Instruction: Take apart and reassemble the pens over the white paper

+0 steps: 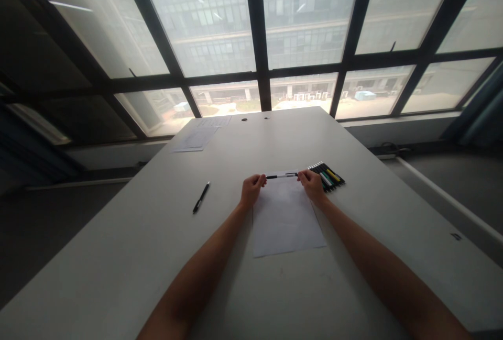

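A black and white pen (282,175) is held level by its two ends, over the far edge of a white paper sheet (288,219). My left hand (253,188) pinches the pen's left end. At its right end my right hand (311,183) is closed on the same pen. Just right of that hand lies a row of several dark pens or markers (332,176), some with green, white and yellow parts. Another black pen (201,197) lies slanted on the table, left of my left hand.
The long white table (157,235) reaches toward large framed windows. Printed papers (194,138) lie at its far left edge. Near the far end are a small dark round thing (244,119) and another small item. A small dark mark (456,236) shows at the right.
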### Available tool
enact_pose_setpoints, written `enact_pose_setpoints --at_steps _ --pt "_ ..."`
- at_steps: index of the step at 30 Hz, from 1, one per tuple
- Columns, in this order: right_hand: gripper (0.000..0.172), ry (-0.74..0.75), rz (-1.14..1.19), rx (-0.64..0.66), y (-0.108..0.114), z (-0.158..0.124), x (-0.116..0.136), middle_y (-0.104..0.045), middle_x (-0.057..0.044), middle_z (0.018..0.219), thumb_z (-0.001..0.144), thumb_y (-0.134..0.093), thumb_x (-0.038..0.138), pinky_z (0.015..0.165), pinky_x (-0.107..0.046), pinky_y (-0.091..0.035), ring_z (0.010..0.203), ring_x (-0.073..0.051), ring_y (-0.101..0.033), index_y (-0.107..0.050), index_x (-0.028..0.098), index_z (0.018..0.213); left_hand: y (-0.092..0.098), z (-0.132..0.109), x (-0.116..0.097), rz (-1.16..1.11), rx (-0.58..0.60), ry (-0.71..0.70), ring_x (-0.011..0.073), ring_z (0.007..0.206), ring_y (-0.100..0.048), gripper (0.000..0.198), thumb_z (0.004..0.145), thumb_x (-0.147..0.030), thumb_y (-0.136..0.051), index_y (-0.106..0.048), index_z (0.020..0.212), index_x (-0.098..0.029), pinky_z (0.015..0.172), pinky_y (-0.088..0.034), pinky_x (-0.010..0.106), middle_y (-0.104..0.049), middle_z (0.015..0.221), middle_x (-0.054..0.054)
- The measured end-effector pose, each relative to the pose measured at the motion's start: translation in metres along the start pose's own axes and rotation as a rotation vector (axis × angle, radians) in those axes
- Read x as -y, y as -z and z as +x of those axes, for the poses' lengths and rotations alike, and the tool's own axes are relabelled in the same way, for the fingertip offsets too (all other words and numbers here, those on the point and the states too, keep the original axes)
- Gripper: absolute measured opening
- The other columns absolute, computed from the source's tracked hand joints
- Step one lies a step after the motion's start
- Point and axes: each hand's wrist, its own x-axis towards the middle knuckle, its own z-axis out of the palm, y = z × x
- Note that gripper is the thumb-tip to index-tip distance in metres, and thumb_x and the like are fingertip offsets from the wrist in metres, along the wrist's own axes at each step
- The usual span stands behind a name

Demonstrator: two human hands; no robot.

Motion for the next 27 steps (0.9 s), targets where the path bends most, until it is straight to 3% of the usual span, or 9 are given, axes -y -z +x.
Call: enact_pose_setpoints --at_steps 27 --pt "0.044 0.018 -0.017 0.007 0.0 0.0004 -0.0026 -0.059 -0.002 0.056 0.087 -0.053 0.053 0.052 -0.026 -0.035 0.052 -0.014 -0.047 -0.062 0.017 0.064 -0.0003 -0.0012 -0.0018 -0.001 -0.005 0.005 0.0132 0.057 -0.056 0.046 0.086 -0.053 -0.056 -0.067 0.065 -0.014 0.059 -0.042 0.025 -0.065 0.062 0.004"
